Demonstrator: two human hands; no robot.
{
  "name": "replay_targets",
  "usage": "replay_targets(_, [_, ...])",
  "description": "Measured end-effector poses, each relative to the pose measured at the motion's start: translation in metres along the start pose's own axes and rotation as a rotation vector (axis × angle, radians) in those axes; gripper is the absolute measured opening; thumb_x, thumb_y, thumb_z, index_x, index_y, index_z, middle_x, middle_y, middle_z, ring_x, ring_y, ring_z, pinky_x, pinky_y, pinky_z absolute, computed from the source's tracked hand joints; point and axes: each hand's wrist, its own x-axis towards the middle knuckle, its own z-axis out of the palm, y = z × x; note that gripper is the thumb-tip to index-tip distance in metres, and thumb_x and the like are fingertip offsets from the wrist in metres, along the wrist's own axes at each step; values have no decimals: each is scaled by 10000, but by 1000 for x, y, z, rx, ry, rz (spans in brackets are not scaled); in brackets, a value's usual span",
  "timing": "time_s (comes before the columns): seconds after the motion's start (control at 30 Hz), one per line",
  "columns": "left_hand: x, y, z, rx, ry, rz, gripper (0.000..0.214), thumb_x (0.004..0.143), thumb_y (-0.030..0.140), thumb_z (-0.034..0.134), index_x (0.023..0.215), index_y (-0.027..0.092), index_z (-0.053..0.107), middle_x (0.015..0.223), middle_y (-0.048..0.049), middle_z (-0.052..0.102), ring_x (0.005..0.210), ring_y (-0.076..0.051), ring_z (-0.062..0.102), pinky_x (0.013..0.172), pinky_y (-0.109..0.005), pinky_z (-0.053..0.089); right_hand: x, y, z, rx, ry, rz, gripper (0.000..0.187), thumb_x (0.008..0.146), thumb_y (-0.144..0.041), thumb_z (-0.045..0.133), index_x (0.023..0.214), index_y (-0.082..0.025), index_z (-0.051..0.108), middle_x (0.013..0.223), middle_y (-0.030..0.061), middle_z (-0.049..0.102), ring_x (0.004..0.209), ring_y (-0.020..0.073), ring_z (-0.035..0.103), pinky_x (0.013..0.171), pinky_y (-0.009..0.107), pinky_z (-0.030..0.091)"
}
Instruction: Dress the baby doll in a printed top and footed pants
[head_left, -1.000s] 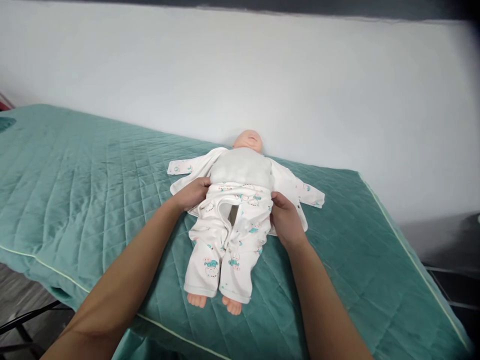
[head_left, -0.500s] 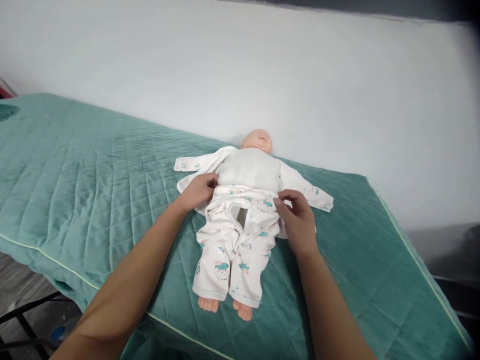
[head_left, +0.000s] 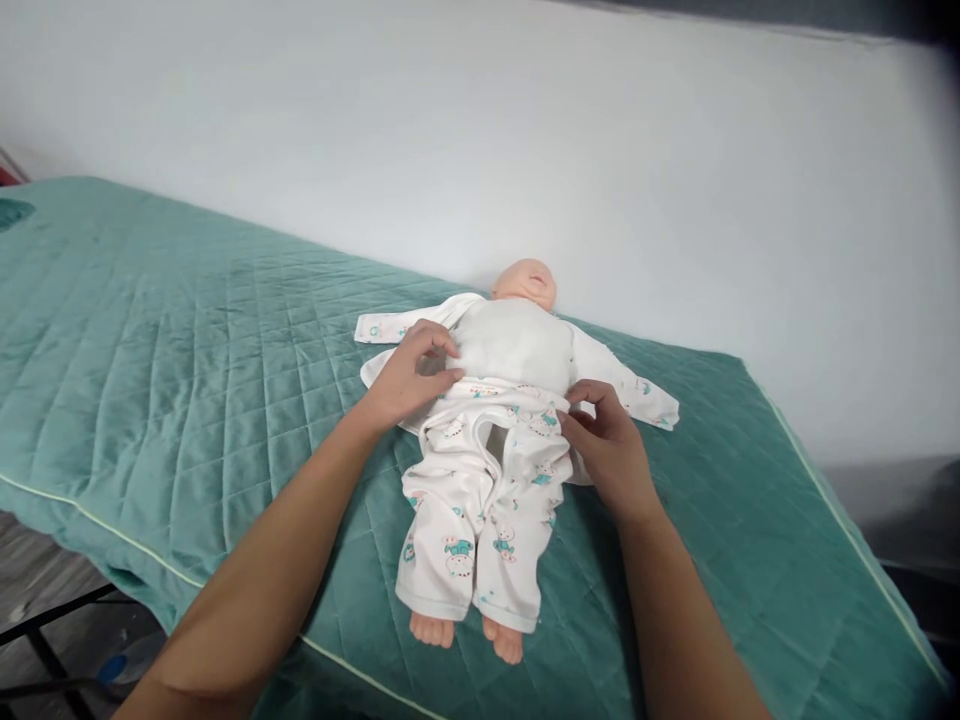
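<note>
A baby doll lies on its back on a teal quilted mattress, head toward the wall. It wears white printed trousers, and an open white printed top is spread out under it, leaving the pale torso bare. My left hand rests at the doll's left waist, fingers curled over the trouser waistband. My right hand pinches the waistband on the other side. Two bare feet stick out of the trouser legs.
A white wall runs right behind the doll's head. The mattress edge with pale piping is near me at the lower left, with dark metal legs and floor below. The mattress ends at the right.
Both hands have moved up the doll's sides from the hips to the waist, drawing the trouser waistband higher. The view has shifted slightly, so the doll sits further right.
</note>
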Motion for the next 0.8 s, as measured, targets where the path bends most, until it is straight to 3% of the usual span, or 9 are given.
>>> replay_targets(0.13, [-1, 4, 1, 55, -171, 11, 251, 813, 400, 768, 977, 233, 678, 1265, -87, 495, 1334, -265, 444, 1210, -458, 295, 1, 2, -1, -114, -21, -119, 160, 848, -318, 705, 903, -264, 565, 1133, 47, 516, 1092, 215, 527, 919, 368, 484])
replay_targets(0.2, [-2, 6, 2, 69, -234, -4, 234, 824, 408, 762, 959, 233, 686, 1331, -94, 452, 1395, -288, 388, 1199, -467, 317, 1, 1, -1, -202, -17, -194, 138, 859, -311, 699, 872, -254, 574, 1148, 59, 514, 1131, 227, 527, 972, 398, 462])
replay_targets(0.33, [-4, 9, 4, 118, -244, -9, 210, 838, 404, 745, 893, 216, 671, 1409, -106, 425, 1410, -322, 348, 1096, -455, 424, -1, -4, 1, -359, 19, -336, 119, 893, -299, 667, 836, -246, 576, 1126, 74, 588, 1096, 242, 579, 995, 431, 446])
replay_targets(0.43, [-4, 10, 5, 112, -248, 23, 188, 880, 380, 690, 862, 204, 627, 1399, -109, 459, 1380, -294, 406, 1101, -432, 411, -3, -7, 3, -410, 29, -388, 118, 919, -295, 641, 840, -251, 565, 1122, 77, 639, 1050, 239, 620, 949, 415, 467])
replay_targets(0.53, [-1, 11, 7, 70, -214, 69, 170, 908, 343, 635, 857, 196, 568, 1316, -106, 550, 1288, -250, 508, 1122, -410, 376, -3, -8, 5, -424, 42, -380, 143, 939, -318, 623, 832, -253, 555, 1122, 70, 671, 1030, 231, 639, 925, 393, 473])
replay_targets(0.63, [10, 10, 11, 36, -159, 12, 177, 914, 347, 598, 851, 201, 521, 1150, -77, 645, 1106, -217, 585, 980, -357, 445, -1, -9, 9, -424, 77, -291, 167, 948, -369, 601, 833, -258, 556, 1053, 55, 699, 968, 227, 649, 882, 379, 479])
replay_targets(0.7, [22, 8, 14, 62, -143, -49, 175, 912, 353, 580, 847, 206, 512, 997, -39, 663, 941, -194, 590, 835, -317, 450, 5, -9, 11, -437, 122, -204, 164, 942, -398, 592, 851, -264, 564, 881, 24, 683, 828, 212, 629, 789, 361, 472])
replay_targets(0.8, [45, 2, 18, 130, -129, -106, 159, 900, 345, 575, 847, 214, 501, 763, 22, 576, 744, -162, 512, 702, -291, 376, 21, -5, 14, -466, 191, -118, 200, 917, -419, 595, 807, -265, 529, 649, -36, 531, 628, 171, 483, 649, 326, 389])
